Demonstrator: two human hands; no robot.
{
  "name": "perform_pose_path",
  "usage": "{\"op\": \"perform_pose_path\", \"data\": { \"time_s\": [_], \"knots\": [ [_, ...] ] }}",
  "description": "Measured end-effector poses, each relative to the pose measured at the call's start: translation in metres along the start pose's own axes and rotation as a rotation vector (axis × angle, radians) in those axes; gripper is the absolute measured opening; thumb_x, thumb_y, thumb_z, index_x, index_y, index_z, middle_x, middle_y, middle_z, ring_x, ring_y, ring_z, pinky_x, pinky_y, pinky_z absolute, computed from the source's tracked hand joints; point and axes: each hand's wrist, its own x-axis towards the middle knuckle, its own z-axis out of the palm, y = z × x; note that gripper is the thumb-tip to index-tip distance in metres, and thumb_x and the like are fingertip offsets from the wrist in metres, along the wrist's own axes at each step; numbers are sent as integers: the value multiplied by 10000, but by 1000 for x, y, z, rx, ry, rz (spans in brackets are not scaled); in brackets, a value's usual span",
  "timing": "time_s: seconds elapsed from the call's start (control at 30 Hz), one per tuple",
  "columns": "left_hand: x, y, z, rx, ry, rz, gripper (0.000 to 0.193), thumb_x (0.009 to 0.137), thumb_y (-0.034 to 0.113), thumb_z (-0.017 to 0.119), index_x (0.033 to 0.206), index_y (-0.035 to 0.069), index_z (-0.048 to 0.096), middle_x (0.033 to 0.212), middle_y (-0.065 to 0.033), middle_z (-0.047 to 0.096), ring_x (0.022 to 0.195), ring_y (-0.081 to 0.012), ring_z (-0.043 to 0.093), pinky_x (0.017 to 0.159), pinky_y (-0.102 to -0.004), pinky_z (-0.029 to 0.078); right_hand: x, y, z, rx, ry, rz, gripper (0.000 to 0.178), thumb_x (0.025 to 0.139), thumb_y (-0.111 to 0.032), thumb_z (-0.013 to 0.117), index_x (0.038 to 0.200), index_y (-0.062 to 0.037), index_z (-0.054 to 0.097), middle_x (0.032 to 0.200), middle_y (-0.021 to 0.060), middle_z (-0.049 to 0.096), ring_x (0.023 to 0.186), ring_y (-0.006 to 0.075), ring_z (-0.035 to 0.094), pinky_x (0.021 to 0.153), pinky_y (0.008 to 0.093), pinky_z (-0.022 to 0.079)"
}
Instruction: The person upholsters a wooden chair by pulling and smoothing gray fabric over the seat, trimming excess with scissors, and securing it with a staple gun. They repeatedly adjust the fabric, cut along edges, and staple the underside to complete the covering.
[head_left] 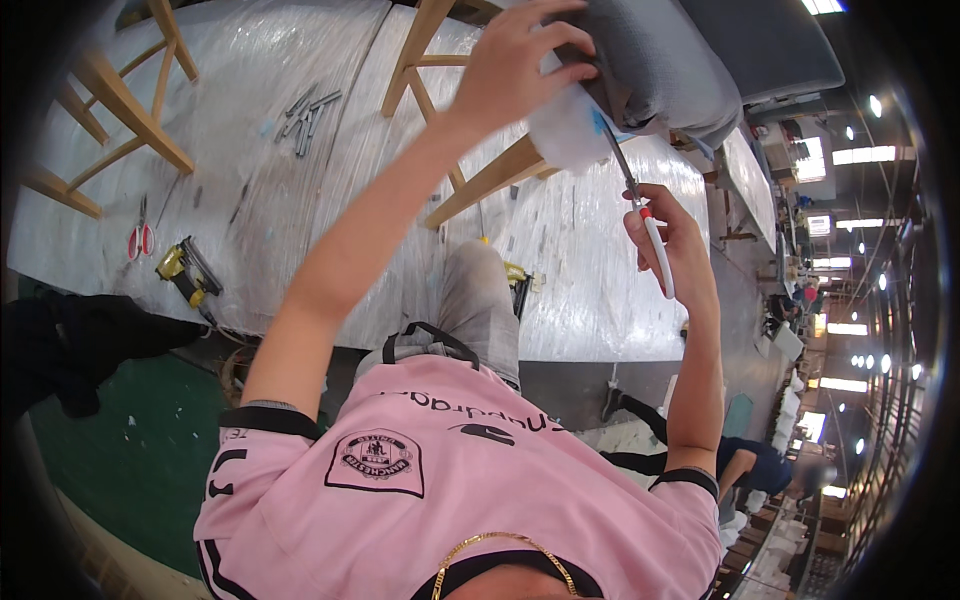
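A grey upholstered chair with wooden legs lies at the top of the head view. White wadding bulges from its edge, with a small blue patch beside it. My left hand curls its fingers on the grey fabric edge, just above the wadding; exactly what is pinched is partly hidden. My right hand grips scissors with white and red handles. Their blades point up and away, and the tips meet the wadding under the cushion.
The plastic-covered table bears loose metal strips, red-handled scissors and a yellow nail gun. Another yellow tool lies beside my leg. More wooden chair legs stand left. Another person is at lower right.
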Motion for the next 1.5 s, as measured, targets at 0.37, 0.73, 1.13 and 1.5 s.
{"op": "perform_pose_path", "data": {
  "time_s": [0.37, 0.73, 1.13, 1.5],
  "knots": [
    [-56, 75, 25, -778, 45, -1116, 716, 872, 484, 806, 1288, -65, 609, 1051, -139, 694, 906, -177, 675, 784, -305, 549, 3, -15, -7, -48, -35, 40, 605, 967, -493, 706, 1249, 34, 613, 788, 67, 628, 479, 76, 509, 427, 261, 377],
    [-59, 71, 33, -797, 40, -1084, 478, 883, 213, 823, 1250, -21, 624, 1031, -111, 719, 901, -164, 700, 763, -287, 555, 7, -22, -6, -147, -31, -19, 592, 993, -513, 654, 1220, 31, 593, 713, 75, 592, 445, 105, 506, 433, 287, 383],
    [-61, 70, 25, -769, 40, -1009, 519, 851, 277, 839, 1227, -18, 637, 966, -103, 712, 893, -147, 690, 770, -286, 547, 5, -28, 0, -205, -18, -33, 527, 989, -452, 681, 1182, 33, 609, 628, 84, 569, 462, 141, 547, 460, 323, 403],
    [0, -72, -20, -844, 105, -1204, 926, 925, 659, 639, 1599, 97, 345, 1532, -169, 445, 1364, -292, 470, 1172, -406, 321, -84, 116, 60, 501, 287, 262, 443, 938, -296, 777, 1222, 17, 645, 729, 46, 630, 465, 95, 556, 394, 279, 410]
  ]
}}
